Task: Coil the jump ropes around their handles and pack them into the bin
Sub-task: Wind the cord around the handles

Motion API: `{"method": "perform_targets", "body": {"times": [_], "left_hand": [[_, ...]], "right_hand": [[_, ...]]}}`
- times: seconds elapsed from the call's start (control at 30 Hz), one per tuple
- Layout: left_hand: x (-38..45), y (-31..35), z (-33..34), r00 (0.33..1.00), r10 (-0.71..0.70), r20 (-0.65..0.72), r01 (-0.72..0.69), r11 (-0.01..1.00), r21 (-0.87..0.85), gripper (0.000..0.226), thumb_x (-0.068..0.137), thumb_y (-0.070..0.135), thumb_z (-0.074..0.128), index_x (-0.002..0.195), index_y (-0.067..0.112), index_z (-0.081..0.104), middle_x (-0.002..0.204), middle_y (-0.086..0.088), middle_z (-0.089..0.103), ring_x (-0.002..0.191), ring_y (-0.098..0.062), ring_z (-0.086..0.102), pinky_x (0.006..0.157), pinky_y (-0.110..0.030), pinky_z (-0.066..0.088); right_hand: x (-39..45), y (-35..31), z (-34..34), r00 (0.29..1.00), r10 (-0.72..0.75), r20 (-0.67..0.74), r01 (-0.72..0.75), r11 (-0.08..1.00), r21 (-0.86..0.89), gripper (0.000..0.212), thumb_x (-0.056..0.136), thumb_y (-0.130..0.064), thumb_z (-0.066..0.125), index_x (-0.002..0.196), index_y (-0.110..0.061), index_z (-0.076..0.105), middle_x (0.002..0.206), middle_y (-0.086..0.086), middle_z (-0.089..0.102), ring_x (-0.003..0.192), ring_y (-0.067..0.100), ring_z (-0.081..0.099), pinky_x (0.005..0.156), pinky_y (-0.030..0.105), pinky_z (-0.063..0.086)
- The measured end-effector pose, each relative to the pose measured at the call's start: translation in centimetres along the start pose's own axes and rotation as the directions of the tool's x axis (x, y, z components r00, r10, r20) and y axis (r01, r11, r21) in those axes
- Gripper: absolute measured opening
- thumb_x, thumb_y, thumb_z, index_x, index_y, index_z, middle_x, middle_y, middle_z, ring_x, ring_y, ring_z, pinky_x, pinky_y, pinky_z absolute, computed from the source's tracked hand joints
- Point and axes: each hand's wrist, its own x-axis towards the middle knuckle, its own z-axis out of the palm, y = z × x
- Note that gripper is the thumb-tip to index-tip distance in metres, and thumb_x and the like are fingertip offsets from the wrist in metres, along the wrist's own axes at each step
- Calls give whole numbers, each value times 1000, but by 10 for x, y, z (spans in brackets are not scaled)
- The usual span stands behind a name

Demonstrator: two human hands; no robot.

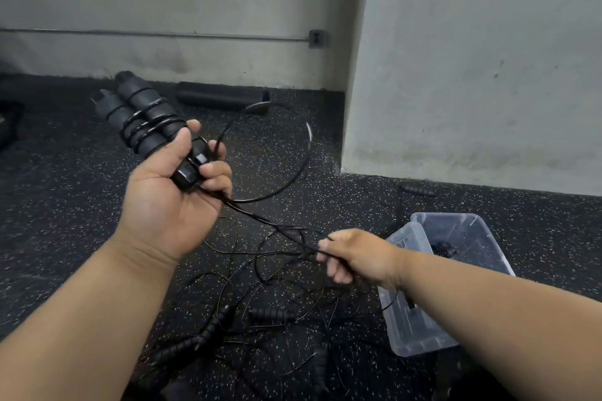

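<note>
Gripping paired handles (143, 117) in left hand (172, 192); right hand (355, 254) pinching thin, limp, tangle-prone cord (277, 228) close, keeping tension.

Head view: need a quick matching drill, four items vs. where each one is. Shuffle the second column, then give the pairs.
Items
1. paired handles
2. cord strands
3. clear bin
4. foam roller

Places
A. on the floor against the back wall
B. on the floor at the right, past the right forearm
C. gripped in the left hand, a few turns of cord around them
D. pinched by the right hand, running up to the left hand

Pairs: 1-C, 2-D, 3-B, 4-A
</note>
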Motion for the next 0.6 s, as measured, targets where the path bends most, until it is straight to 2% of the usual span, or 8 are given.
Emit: {"method": "perform_targets", "body": {"times": [0.1,0.17,0.23,0.27,0.33,0.4,0.5,0.6], "left_hand": [[3,19,-11,997,76,-30,-75,997,7,19,94,29,65,113,29,62,97,-4,57,65,-5,44,57,-14,38],[5,30,-18,992,116,-57,-116,993,5,18,94,29,65,112,29,61,95,-3,57,64,-5,44,56,-13,37],[6,39,-23,986,143,-82,-143,990,3,18,92,29,67,109,29,62,94,-2,57,63,-5,43,55,-14,36],[6,42,-26,984,154,-96,-154,988,5,18,91,29,68,108,29,62,93,-2,57,63,-5,43,55,-14,35],[7,43,-28,980,160,-118,-161,987,5,19,88,28,70,106,28,63,92,-1,57,63,-5,43,55,-14,35],[7,40,-28,981,146,-126,-146,989,7,20,88,27,72,106,26,64,94,-2,57,63,-6,44,54,-15,36],[7,27,-24,989,109,-104,-106,994,32,16,94,27,69,109,26,63,94,-2,57,63,-6,44,54,-15,36],[8,12,-17,995,57,-79,-53,997,50,20,95,26,67,114,27,60,95,-2,56,64,-7,44,53,-16,37]], "right_hand": [[14,20,-22,951,115,-288,-150,983,-105,30,111,-26,47,97,-7,65,71,6,67,57,15,62,64,33,51],[27,41,-45,870,251,-424,-279,960,-4,23,111,-20,44,115,-12,65,101,9,70,83,17,69,77,35,53],[29,64,-69,844,212,-493,-402,858,-319,43,109,-15,39,151,-13,46,141,6,59,127,21,57,101,37,46],[25,73,-78,855,147,-497,-423,752,-506,51,108,-14,37,159,-12,36,149,4,55,136,23,51,109,37,43],[21,81,-90,840,148,-521,-479,654,-585,51,107,-11,37,158,-10,36,153,5,54,141,25,49,114,38,40],[12,72,-78,827,162,-538,-503,638,-582,43,105,-10,44,147,-14,52,150,2,56,141,24,49,116,46,38],[10,55,-57,850,264,-456,-458,798,-393,34,103,-15,54,135,-19,62,139,1,64,131,21,57,102,31,42],[13,53,-39,903,286,-322,-402,828,-392,31,95,-13,67,125,-18,67,113,4,70,89,14,67,69,21,48]]}}
